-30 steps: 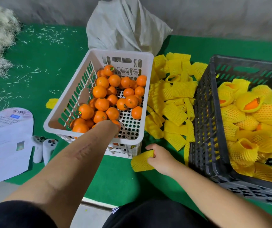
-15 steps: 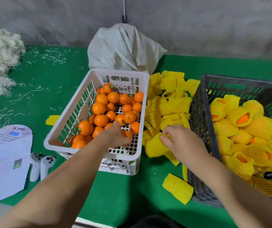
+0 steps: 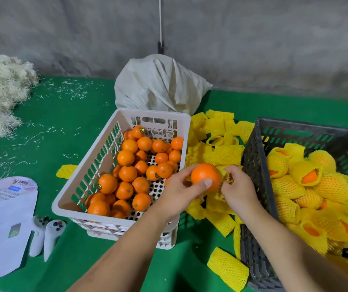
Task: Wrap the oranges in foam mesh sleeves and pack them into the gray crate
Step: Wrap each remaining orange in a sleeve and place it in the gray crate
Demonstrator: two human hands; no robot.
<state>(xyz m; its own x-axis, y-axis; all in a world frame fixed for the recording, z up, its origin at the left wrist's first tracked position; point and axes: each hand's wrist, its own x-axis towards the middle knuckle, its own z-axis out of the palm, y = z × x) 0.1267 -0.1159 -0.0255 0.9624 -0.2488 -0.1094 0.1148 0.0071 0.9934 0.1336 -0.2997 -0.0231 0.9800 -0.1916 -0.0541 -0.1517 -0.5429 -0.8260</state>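
While the left hand (image 3: 181,188) is curling thumb and fingers around an orange (image 3: 205,177), the right hand (image 3: 237,186) is pinching a yellow foam sleeve (image 3: 227,177) against its right side, both just past the white crate's (image 3: 97,165) right rim, above the loose sleeves (image 3: 221,154). Doing this well probably means spreading the mesh mouth wide and pushing the fruit in squarely. The gray crate (image 3: 251,157) is waiting just right, already holding wrapped oranges (image 3: 295,186).

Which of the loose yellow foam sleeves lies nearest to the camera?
The flat foam sleeve lying alone on the green mat, by the gray crate; the other loose sleeves lie farther back.
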